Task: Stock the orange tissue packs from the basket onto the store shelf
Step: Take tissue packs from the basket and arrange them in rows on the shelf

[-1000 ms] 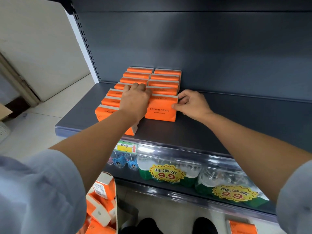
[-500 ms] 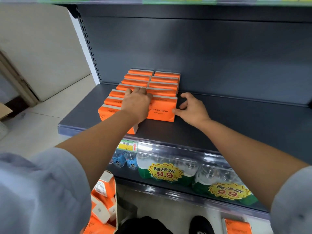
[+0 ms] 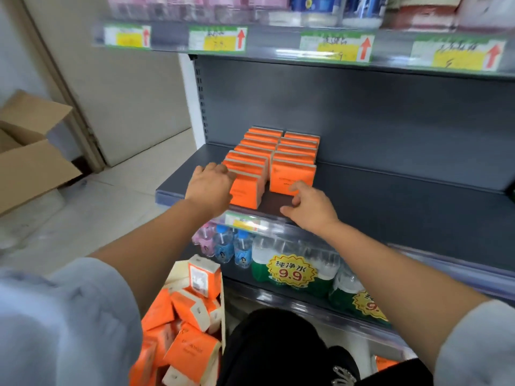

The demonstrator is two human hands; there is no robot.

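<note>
Dark grey metal shelf (image 3: 390, 196) holds two rows of orange tissue packs (image 3: 295, 151) — left hand (image 3: 210, 188) flat on their left flank, right hand (image 3: 309, 207) empty before them (beige-rimmed basket (image 3: 223, 330) below, nearer the left).

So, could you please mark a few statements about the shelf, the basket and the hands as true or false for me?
1. The orange tissue packs on the shelf stand in two rows. True.
2. The basket is empty. False: it holds many orange packs.
3. Bottled water with a 9.9 sticker stands one level below. True.
4. The right hand holds a pack lifted off the shelf. False: it holds nothing; its fingers reach the front of the right row.
5. The cardboard box sits on the shelf beside the packs. False: it is on the floor to the left.
6. The left hand touches the front of the left row. True.
</note>
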